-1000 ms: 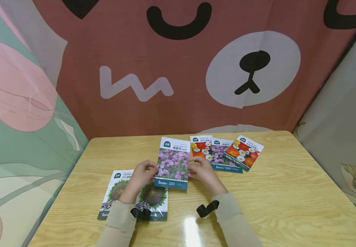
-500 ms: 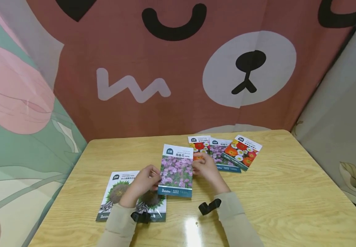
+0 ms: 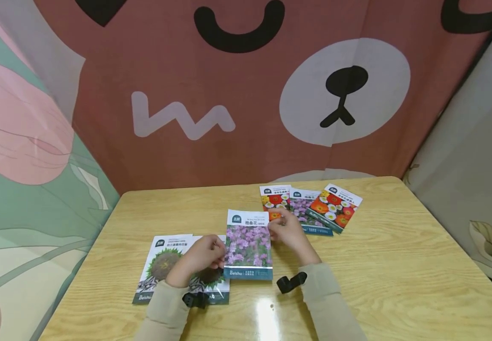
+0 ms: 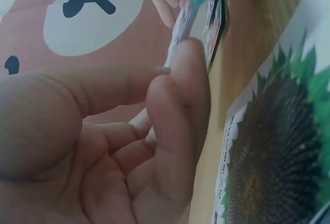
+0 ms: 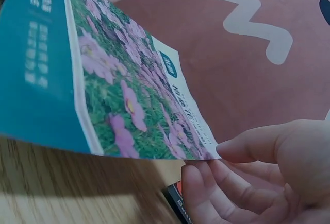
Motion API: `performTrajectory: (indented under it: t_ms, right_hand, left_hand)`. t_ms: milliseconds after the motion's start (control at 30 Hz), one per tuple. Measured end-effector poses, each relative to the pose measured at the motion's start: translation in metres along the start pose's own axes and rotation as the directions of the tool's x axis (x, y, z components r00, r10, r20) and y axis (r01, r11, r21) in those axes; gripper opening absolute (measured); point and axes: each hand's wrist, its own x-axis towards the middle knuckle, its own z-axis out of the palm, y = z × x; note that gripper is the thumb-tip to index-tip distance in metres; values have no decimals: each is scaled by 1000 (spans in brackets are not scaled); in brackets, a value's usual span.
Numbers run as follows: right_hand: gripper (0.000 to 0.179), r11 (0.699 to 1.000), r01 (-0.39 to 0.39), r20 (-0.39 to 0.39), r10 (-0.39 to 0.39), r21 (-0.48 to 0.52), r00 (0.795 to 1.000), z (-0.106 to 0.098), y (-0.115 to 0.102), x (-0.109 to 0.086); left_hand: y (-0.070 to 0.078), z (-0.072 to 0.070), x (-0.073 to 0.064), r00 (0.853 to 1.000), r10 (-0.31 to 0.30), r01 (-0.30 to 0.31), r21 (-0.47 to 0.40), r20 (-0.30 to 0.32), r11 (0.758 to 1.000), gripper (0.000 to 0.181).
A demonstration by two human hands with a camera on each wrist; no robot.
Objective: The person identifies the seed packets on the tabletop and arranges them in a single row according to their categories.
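Between the two hands, a seed packet with pink-purple flowers (image 3: 249, 245) is held above the table, its printed face toward the head camera. My left hand (image 3: 205, 255) pinches its left edge between thumb and finger, as the left wrist view also shows. On the opposite edge, near the upper corner, my right hand (image 3: 287, 233) pinches it; in the right wrist view its thumb lies on top and fingers beneath. Under the left hand and forearm lie two sunflower seed packets (image 3: 164, 263), side by side and partly covered.
Toward the back right of the wooden table (image 3: 382, 265) lie three overlapping packets: a red-and-white flower packet (image 3: 274, 199), a purple flower packet (image 3: 303, 213) and a tilted orange flower packet (image 3: 334, 208). A printed cloth curtain (image 3: 177, 156) hangs behind the table.
The held flower packet has moved a little right and toward the person, both hands with it, and now stands straighter. The packets on the table have stayed put.
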Motion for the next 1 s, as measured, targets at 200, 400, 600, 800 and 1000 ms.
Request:
performTrajectory:
  t_ms: [200,400,600,800,1000]
  right_hand:
    - [45,998,-17,-1,17,-55,1000,0,4,1]
    - [30,995,-48,11,49,-89,999,1,7,1]
    - [26,988,-93,41,99,-123,994,2,11,1]
    - [23,981,-95,67,108,-172,992,4,10,-2]
    - [22,967,-73,73,94,-245,993,7,11,-2]
  left_hand:
    - [1,1,-4,997,-24,25,-14,70,1000,10]
    - [0,2,-5,992,-49,49,3,112,999,12]
    - [-1,3,-6,984,-75,73,17,162,997,17]
    - [1,4,-9,985,-76,65,79,152,995,22]
    - [3,9,-12,993,-69,49,199,95,979,22]
